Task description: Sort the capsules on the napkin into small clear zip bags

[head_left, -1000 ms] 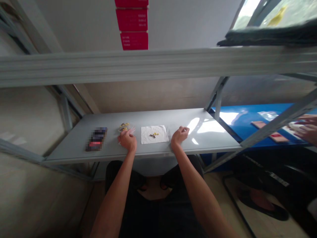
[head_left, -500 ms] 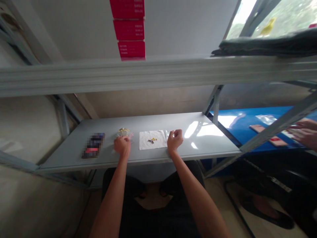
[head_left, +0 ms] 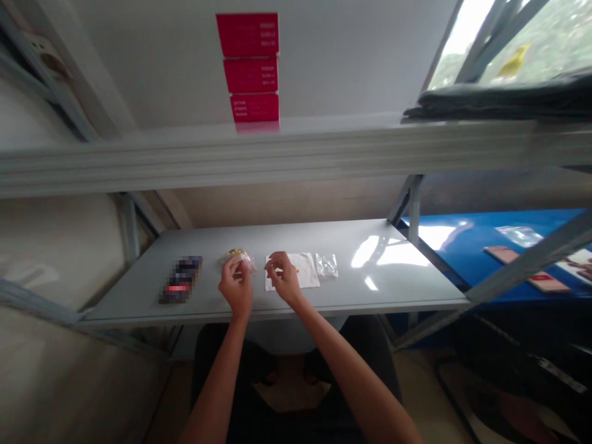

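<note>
My left hand [head_left: 236, 287] is at a clear plastic bag [head_left: 251, 262] with gold-coloured pieces [head_left: 237, 251] at its far side. Its thumb and fingers are bent together in a pinch; what is between them is too small to make out. Over the left part of a white cloth [head_left: 309, 280], my right hand [head_left: 284, 280] hovers with curved fingers apart, and I see nothing in it. A tiny yellow piece [head_left: 297, 270] shows on the cloth beside that hand, which hides the other small pieces. Just right of the cloth lies a small clear bag [head_left: 327, 265].
A blurred-out phone-like object [head_left: 181, 279] lies on the left of the grey table [head_left: 342, 237]. Red boxes [head_left: 254, 75] stand on the shelf above, beside dark folded material [head_left: 490, 102]. To the right, a blue table [head_left: 467, 231] holds a pinkish flat object [head_left: 527, 269].
My right hand has moved left from the small clear bag to over the cloth, and its fingers have opened. My left hand has shifted slightly right. The co-worker's hands are mostly out of sight.
</note>
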{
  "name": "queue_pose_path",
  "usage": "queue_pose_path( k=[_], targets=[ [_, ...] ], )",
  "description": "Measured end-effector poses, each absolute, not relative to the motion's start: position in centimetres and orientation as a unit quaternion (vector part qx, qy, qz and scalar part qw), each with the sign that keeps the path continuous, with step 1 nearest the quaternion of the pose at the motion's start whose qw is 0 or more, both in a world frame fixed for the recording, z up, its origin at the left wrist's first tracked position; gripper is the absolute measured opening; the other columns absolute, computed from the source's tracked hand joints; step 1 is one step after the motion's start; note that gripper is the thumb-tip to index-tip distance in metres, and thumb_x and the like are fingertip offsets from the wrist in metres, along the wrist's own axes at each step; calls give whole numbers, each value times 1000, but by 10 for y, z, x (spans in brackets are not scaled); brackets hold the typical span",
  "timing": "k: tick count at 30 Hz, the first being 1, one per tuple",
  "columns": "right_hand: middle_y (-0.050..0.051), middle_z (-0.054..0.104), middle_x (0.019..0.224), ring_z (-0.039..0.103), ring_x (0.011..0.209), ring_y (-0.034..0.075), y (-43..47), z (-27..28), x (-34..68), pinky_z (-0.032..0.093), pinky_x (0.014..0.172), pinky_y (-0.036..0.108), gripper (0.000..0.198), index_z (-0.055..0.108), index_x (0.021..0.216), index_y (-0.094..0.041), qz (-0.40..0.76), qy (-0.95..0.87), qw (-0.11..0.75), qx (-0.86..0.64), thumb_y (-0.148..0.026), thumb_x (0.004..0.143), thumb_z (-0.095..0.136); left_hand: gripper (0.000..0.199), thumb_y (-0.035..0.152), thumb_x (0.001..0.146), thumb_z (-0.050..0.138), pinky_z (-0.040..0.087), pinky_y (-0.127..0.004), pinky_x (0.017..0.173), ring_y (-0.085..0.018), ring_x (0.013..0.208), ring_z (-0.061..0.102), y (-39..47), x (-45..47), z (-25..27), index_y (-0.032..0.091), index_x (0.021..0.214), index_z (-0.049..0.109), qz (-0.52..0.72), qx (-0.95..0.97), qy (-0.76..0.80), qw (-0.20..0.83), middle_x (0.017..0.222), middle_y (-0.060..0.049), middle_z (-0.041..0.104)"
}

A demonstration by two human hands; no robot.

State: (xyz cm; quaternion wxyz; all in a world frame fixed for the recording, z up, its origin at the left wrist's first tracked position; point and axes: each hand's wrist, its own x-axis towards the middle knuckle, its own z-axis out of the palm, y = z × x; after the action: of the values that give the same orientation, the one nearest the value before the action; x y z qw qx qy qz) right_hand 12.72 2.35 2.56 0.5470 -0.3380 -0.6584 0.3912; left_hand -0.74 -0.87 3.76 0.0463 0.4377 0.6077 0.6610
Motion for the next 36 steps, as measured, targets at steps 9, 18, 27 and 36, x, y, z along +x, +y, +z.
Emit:
queue_pose_path(
  k=[9,18,27,36],
  targets=[
    [2,73,87,71,72,18,41,19,105,60,60,29,14,63,96,-25,464,-654,503,-324,-37,91,60,32,39,95,59,59,-37,73,-25,82,75,-8,-14,25,28,124,63,560,568,601,62,105,-9,77],
    [6,68,89,64,80,20,23,1,112,54,70,31,10,66,82,-23,305,-676,538,-400,-20,85,57,31,45,85,68,59,-33,62,-21,71,72,-5,-13,0,25,108,60,601,531,574,164,94,-6,75],
    [3,70,70,60,59,18,22,-4,113,47,62,29,13,73,83,-22,333,-685,503,-408,-22,84,59,27,47,82,70,56,-28,55,-16,55,64,-6,-22,4,20,87,69,596,515,572,229,73,-2,70],
    [4,74,74,62,65,15,20,-2,111,46,68,24,13,75,83,-18,303,-696,488,-430,-17,85,62,35,52,86,68,59,-26,60,-21,82,72,-8,-25,-1,19,92,78,565,591,544,190,96,-7,75]
  ],
)
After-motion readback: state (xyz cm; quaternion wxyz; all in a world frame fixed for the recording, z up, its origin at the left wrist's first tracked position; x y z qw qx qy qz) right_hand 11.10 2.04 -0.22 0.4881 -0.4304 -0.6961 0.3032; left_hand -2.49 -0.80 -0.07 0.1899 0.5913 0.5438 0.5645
